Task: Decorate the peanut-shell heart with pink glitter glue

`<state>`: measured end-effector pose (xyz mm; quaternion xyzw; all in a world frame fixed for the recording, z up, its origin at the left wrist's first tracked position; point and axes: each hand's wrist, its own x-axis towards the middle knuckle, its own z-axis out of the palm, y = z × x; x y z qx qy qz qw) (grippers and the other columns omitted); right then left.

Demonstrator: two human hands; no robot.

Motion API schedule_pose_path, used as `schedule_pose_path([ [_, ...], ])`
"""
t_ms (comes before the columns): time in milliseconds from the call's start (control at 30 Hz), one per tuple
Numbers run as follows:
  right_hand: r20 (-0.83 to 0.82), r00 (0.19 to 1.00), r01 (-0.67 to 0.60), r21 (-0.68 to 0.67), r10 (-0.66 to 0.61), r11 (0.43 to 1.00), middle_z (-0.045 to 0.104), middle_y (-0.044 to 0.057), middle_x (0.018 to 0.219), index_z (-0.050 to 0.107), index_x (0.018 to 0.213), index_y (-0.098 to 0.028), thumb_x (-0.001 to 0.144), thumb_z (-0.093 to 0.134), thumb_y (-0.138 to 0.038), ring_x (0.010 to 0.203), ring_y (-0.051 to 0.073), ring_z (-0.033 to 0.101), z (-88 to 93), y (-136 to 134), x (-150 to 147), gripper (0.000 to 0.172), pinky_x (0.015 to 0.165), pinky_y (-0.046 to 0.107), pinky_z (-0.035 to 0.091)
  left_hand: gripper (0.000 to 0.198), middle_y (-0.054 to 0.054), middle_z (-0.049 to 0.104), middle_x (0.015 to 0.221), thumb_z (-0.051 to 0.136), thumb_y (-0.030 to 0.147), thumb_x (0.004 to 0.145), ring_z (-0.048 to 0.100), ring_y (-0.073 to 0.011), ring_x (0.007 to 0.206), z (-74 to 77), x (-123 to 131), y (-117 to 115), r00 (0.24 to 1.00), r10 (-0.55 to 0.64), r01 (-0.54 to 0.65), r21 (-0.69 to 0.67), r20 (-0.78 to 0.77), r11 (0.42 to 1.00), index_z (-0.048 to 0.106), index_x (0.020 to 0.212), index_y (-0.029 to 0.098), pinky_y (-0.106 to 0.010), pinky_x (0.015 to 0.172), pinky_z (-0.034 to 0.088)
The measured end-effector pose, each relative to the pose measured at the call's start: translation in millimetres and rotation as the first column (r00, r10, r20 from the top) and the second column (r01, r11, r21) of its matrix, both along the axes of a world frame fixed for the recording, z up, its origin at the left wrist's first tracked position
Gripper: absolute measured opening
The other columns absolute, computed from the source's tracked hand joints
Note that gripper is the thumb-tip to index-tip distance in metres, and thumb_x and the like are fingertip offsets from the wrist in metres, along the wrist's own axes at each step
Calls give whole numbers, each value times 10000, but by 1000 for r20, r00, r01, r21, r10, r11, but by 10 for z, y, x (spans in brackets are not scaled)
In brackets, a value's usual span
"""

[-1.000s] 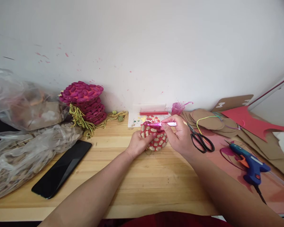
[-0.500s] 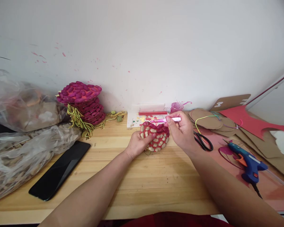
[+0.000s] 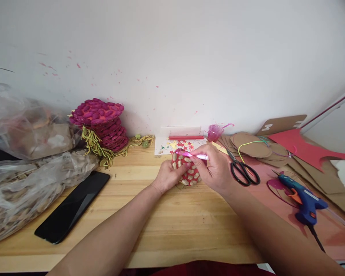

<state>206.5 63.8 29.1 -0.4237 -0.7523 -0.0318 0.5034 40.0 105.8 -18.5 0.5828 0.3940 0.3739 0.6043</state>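
A round red piece (image 3: 186, 177) covered with peanut shells is gripped at its left side by my left hand (image 3: 170, 175), the thumb lying over its face. Magenta paint shows along its upper edge. Pinched in my right hand (image 3: 212, 168) is a white-handled brush (image 3: 201, 156), its magenta tip touching the upper left part of the piece. My right hand hides the piece's right side. Just behind lies a white sheet (image 3: 164, 142) with small coloured stars. A clear cup with magenta paint (image 3: 215, 132) stands by the wall.
Left: stacked magenta pieces (image 3: 99, 115) with yarn, plastic bags (image 3: 46, 180) and a black phone (image 3: 73, 207). Right: black scissors (image 3: 244, 172), cardboard discs (image 3: 251, 145), red paper (image 3: 307, 147) and a blue glue gun (image 3: 306, 201) with its cord.
My right hand has moved left and slightly down with the brush, from the piece's upper edge to its upper left. The scissors show more fully, and so does the cup.
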Motion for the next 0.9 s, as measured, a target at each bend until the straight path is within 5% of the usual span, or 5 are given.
schedule_pose_path([
  [300, 32, 998, 46, 41, -48, 998, 685, 38, 854, 596, 941, -245, 950, 614, -200, 820, 214, 645, -17, 31, 68, 50, 744, 357, 498, 453, -88, 808, 897, 848, 545, 702, 751, -237, 779, -63, -5, 35, 987, 17, -3, -85, 157, 996, 766, 915, 154, -346, 748, 607],
  [733, 37, 999, -7, 39, 6, 999, 711, 31, 896, 587, 998, -249, 955, 611, -180, 853, 201, 658, -20, 5, -2, 85, 741, 335, 505, 511, -83, 768, 722, 828, 628, 680, 702, -198, 626, -5, -8, 3, 998, -13, 15, -25, 61, 1000, 732, 760, 133, -286, 600, 550],
  [900, 34, 999, 36, 27, -37, 999, 708, 33, 879, 586, 967, -240, 956, 612, -202, 824, 206, 659, -46, 32, 37, 47, 734, 338, 502, 484, -99, 799, 829, 861, 566, 678, 744, -234, 725, -36, -2, 14, 991, 38, -26, -87, 131, 996, 754, 863, 132, -329, 690, 597],
])
